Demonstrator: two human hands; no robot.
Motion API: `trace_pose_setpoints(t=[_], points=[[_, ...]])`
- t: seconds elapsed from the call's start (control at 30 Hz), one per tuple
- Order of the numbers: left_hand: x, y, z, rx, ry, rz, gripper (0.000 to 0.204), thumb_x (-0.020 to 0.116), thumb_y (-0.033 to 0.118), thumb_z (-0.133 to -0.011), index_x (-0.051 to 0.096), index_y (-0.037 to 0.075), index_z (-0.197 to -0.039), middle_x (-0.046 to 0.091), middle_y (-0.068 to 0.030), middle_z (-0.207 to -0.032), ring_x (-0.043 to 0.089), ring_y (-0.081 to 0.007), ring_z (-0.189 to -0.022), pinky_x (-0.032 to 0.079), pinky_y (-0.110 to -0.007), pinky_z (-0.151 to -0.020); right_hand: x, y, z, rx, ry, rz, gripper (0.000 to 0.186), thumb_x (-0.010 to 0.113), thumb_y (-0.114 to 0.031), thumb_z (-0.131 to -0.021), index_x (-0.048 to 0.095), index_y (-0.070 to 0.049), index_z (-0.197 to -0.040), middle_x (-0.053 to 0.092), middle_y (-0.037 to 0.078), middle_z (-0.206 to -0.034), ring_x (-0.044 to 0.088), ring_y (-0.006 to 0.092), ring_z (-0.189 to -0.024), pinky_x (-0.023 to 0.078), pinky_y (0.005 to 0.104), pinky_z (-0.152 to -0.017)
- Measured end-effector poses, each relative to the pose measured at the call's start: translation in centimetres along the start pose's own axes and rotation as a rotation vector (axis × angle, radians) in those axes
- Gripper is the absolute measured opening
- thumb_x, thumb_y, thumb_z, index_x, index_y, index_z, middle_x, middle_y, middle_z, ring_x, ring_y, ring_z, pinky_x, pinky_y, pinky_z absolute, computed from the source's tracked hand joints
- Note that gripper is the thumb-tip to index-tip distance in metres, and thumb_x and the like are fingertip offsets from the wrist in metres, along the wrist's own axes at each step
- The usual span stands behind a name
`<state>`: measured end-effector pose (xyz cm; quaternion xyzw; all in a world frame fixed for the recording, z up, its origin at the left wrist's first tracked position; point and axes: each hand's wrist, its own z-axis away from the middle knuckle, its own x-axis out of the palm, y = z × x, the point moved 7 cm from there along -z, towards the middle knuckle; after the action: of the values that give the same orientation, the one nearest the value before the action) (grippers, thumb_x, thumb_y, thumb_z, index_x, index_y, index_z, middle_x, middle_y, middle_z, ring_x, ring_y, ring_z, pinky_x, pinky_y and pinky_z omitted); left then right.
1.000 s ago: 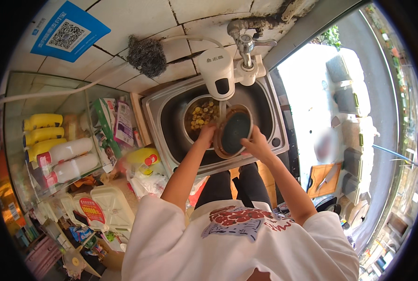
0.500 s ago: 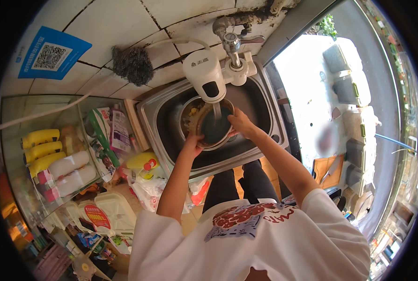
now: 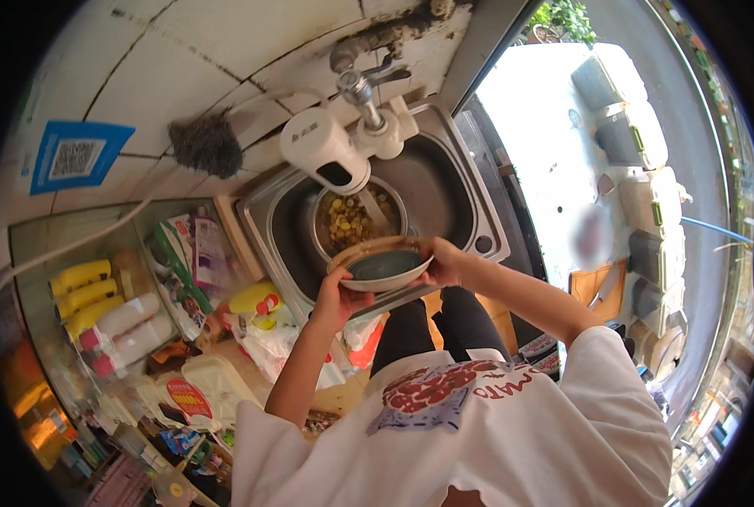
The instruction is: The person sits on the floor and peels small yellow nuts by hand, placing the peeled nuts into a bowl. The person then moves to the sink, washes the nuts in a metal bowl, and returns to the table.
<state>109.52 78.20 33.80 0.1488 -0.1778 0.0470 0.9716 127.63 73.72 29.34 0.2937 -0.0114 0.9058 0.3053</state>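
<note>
Both of my hands grip a shallow round bowl (image 3: 383, 267) with a brownish rim and a dark greenish inside, tilted over the sink's near edge. My left hand (image 3: 340, 302) is closed on its left side, thumb at the rim. Around the right side, the fingers of my right hand (image 3: 446, 264) are closed. Just beyond the bowl, a round metal basin (image 3: 405, 211) in the sink contains yellow and brown pieces in water. From the white electric tap (image 3: 322, 150), a stream of water runs into that basin.
The steel sink (image 3: 488, 221) has a dark basin. A grey scouring pad (image 3: 206, 145) hangs on the tiled wall. Left is a glass case with yellow and white bottles (image 3: 85, 296). On the right, a white counter (image 3: 533, 127) holds lidded containers and a knife (image 3: 605, 287) on a board.
My hands have drawn the bowl toward me, out from under the tap. More of the basin shows, and the water now falls into it. The view has shifted somewhat.
</note>
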Motion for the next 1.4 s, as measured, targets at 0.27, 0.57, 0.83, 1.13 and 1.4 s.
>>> trace_pose_setpoints(t=[0.27,0.57,0.83,1.13,1.4], points=[[-2.9,1.5,-4.9,-0.017,0.039,-0.286,0.065,0.038,0.057,-0.086,0.049,-0.001,-0.114,0.061,-0.0145,-0.091,0.062,-0.0223,-0.08,0.053,-0.034,-0.068,-2.1,0.1,2.4,-0.099,-0.029,0.116,0.033,0.038,-0.005,-0.075,0.044,0.014,-0.101,0.061,0.026,-0.083,0.065,0.0335,-0.065,0.052,0.026,-0.041],[-4.0,1.9,-20.9,0.56,0.622,-1.844,0.09,0.063,0.046,-0.075,0.01,0.014,-0.141,0.012,-0.0283,-0.139,0.016,-0.0423,-0.128,0.024,-0.055,-0.099,-11.3,-5.6,16.7,-0.931,0.18,0.349,0.034,0.049,-0.003,-0.075,0.046,0.003,-0.108,0.057,0.012,-0.089,0.059,0.0161,-0.076,0.05,0.0281,-0.067],[-0.4,0.4,-20.5,0.613,0.711,-1.734,0.054,0.054,0.019,-0.081,0.034,0.009,-0.131,0.042,-0.0251,-0.121,0.048,-0.0406,-0.102,0.041,-0.045,-0.082,-43.7,-9.2,8.6,-0.841,0.517,-0.52,0.015,0.055,-0.003,-0.078,0.05,0.001,-0.092,0.059,0.013,-0.085,0.061,0.0245,-0.079,0.053,0.0404,-0.074],[0.7,2.2,-17.6,0.781,0.432,-1.547,0.035,0.059,0.015,-0.08,0.051,0.006,-0.112,0.056,-0.0191,-0.099,0.056,-0.0331,-0.089,0.044,-0.039,-0.073,-72.7,-12.5,-2.9,-1.227,0.425,-1.216,0.03,0.032,-0.003,-0.09,0.048,0.013,-0.109,0.053,0.023,-0.113,0.051,0.037,-0.107,0.046,0.0465,-0.092],[-0.8,1.4,-20.0,0.795,0.779,-1.776,0.095,0.074,0.031,-0.06,0.022,0.007,-0.137,0.013,-0.0341,-0.134,0.019,-0.0512,-0.121,0.023,-0.055,-0.098,-68.1,-13.6,-3.6,-0.785,0.346,-1.19,0.042,0.04,-0.02,-0.091,0.038,0.011,-0.12,0.049,0.025,-0.117,0.051,0.0353,-0.107,0.049,0.0394,-0.085]])
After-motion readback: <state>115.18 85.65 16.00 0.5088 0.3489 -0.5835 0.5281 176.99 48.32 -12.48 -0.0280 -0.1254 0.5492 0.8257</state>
